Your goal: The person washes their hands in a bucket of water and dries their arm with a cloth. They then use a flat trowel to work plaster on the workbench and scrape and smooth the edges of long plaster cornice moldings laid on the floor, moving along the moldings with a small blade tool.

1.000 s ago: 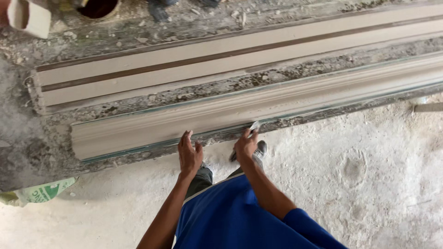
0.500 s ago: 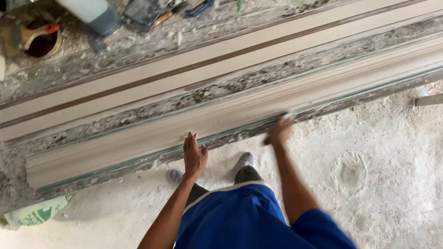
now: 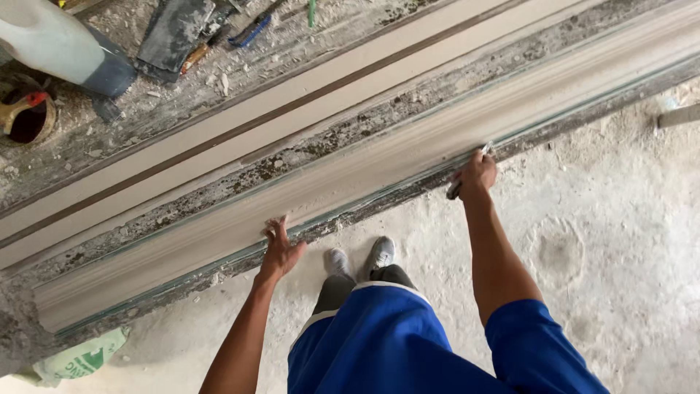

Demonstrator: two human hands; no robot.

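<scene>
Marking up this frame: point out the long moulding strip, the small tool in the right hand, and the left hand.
Moulding strip (image 3: 219, 232), head view, its bare face.
Small tool (image 3: 455, 190), head view, its lower end.
Left hand (image 3: 281, 252), head view, its middle.

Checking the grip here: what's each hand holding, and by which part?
Right hand grips a small tool around its middle; kind unclear. Left hand holds nothing, open on the moulding.
</scene>
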